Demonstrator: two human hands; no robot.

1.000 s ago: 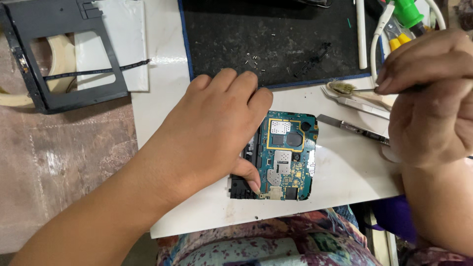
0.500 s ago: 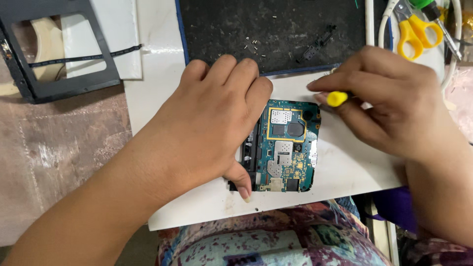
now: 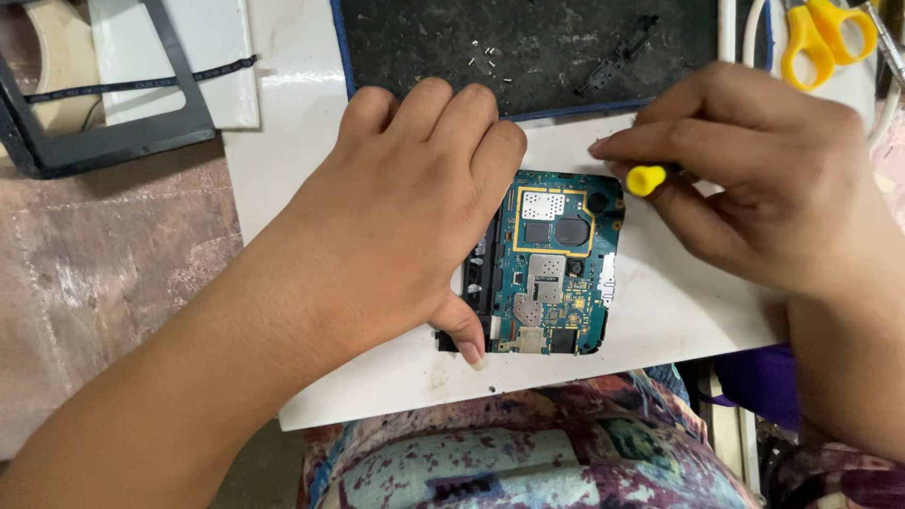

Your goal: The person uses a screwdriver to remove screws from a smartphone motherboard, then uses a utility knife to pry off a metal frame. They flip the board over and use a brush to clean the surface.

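Palm-down, left hand (image 3: 396, 226) pressing circuit board (image 3: 558, 264), right hand (image 3: 754, 179) pinching screwdriver (image 3: 647, 179).

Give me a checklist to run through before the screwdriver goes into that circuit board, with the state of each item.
1. Board held steady: ok, left hand presses on its left edge.
2. Board flat on the white slab: ok.
3. Screwdriver in grip: ok, right hand pinches its yellow end at the board's top right corner.
4. Tip seated in a screw: cannot tell, fingers hide it.
5. Loose screws clear of the board: ok, they lie on the black mat.
6. Scissors out of the way: ok.
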